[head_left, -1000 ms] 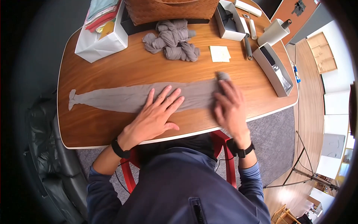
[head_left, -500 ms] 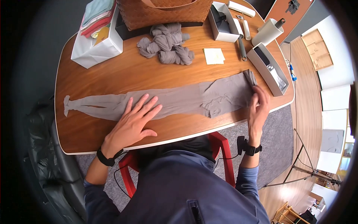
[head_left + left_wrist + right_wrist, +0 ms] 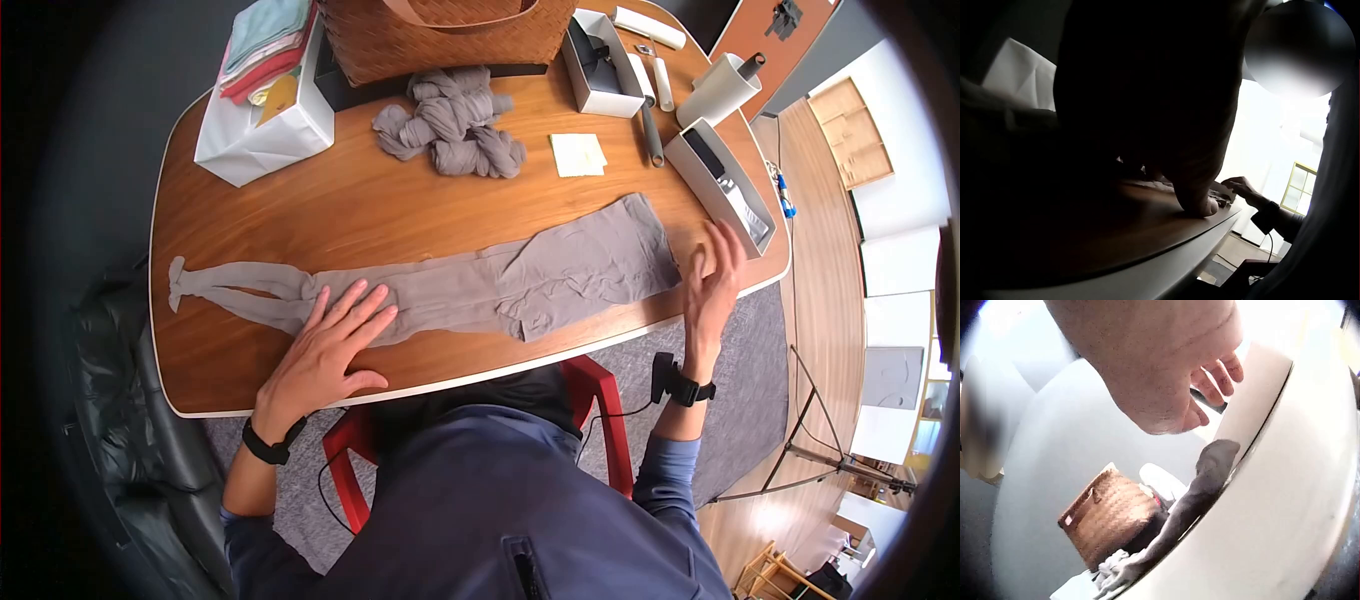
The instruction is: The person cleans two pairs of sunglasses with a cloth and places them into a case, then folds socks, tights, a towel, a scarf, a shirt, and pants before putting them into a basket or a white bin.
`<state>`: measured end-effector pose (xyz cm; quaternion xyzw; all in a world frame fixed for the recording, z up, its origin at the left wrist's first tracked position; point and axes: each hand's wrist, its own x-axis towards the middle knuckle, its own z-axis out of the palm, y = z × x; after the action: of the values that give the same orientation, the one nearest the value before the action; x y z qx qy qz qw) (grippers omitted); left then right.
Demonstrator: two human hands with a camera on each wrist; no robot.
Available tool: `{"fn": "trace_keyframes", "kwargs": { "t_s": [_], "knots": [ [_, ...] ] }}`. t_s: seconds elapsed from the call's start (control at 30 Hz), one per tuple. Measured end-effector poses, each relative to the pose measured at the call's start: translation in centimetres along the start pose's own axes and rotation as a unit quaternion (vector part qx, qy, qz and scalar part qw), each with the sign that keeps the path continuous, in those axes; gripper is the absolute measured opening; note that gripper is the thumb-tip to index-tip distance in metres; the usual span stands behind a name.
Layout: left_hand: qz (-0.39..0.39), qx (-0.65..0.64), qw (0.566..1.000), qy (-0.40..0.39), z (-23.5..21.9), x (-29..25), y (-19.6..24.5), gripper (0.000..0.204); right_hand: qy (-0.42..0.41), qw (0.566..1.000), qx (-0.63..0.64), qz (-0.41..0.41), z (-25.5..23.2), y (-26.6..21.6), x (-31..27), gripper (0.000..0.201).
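A pair of grey tights (image 3: 590, 262) lies stretched across the table, its wide waist end toward the right and the two narrow feet at the left. My left hand (image 3: 332, 345) rests on the legs with fingers spread flat. Just past the waist end is my right hand (image 3: 714, 280), fingers loosely bent and holding nothing. In the right wrist view this hand (image 3: 1166, 381) hangs apart from the grey fabric (image 3: 1210, 469). The left wrist view is very dark; the thumb of the left hand (image 3: 1194, 194) touches the tabletop there.
Knotted grey bundles (image 3: 455, 125) sit behind the tights, before a woven basket (image 3: 450, 40). A white box of folded cloths (image 3: 265, 135) stands at the back left. Yellowish paper (image 3: 578, 155), a grey-handled tool (image 3: 652, 135) and a long white box (image 3: 690, 165) lie toward the right.
The right hand has drawn the waist end out to the right, unfolding it flat, then let go and moved slightly away. The left hand has slid left along the legs.
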<state>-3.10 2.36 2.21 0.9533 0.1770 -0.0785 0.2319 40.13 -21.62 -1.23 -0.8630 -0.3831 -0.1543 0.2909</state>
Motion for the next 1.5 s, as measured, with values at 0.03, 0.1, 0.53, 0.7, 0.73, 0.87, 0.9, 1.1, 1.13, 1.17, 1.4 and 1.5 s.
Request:
{"fn": "trace_keyframes", "kwargs": {
  "t_s": [0.03, 0.1, 0.53, 0.7, 0.73, 0.87, 0.9, 1.1, 1.13, 1.17, 1.4, 1.5],
  "knots": [
    [0.022, -0.005, 1.000, 0.012, 0.1, 0.2, 0.1, 0.090, -0.033, 0.998, 0.044, -0.020, 0.2, -0.8, -0.1, 0.039],
    [0.023, 0.003, 0.999, 0.039, 0.1, 0.3, 0.1, 0.088, -0.082, 0.994, 0.044, -0.061, 0.9, -1.7, -0.7, 0.043],
    [-0.365, 0.096, 0.895, 0.239, -0.7, -9.9, -23.8, 0.066, -0.156, 0.977, -0.058, -0.130, 3.5, 1.2, -0.6, 0.058],
    [-0.438, 0.081, 0.859, 0.251, -0.9, -15.4, -31.9, 0.069, -0.142, 0.979, -0.065, -0.128, 3.9, 3.6, -0.2, 0.060],
    [-0.455, 0.055, 0.849, 0.263, -1.0, -16.1, -32.4, 0.069, -0.142, 0.980, -0.069, -0.125, 3.8, 3.7, -0.3, 0.060],
    [-0.472, 0.053, 0.838, 0.269, -0.7, -18.8, -34.7, 0.073, -0.132, 0.982, -0.063, -0.117, 3.6, 3.4, -0.4, 0.061],
    [-0.488, 0.048, 0.833, 0.257, -0.9, -19.1, -34.4, 0.073, -0.128, 0.984, -0.060, -0.111, 3.8, 3.8, -0.5, 0.061],
    [-0.475, -0.013, 0.853, 0.217, -3.5, -19.4, -34.0, 0.085, -0.057, 0.993, 0.100, 0.030, 2.9, 3.8, -1.0, 0.067],
    [-0.493, 0.021, 0.857, 0.148, -5.3, -19.0, -32.8, 0.084, -0.069, 0.980, 0.162, 0.088, 3.7, 6.1, -0.9, 0.068],
    [-0.506, 0.105, 0.852, 0.090, -7.1, -17.8, -31.6, 0.085, -0.069, 0.956, 0.235, 0.160, 3.4, 5.6, -0.7, 0.063],
    [-0.007, -0.013, 0.993, 0.116, -12.4, 6.3, -1.5, 0.018, -0.102, 0.987, -0.006, 0.124, 1.4, 1.9, -0.4, 0.040],
    [0.293, 0.050, 0.949, 0.108, -8.8, 17.5, 7.4, 0.021, -0.046, 0.992, 0.081, 0.087, 2.1, 1.7, -0.6, 0.031]
  ]
}}
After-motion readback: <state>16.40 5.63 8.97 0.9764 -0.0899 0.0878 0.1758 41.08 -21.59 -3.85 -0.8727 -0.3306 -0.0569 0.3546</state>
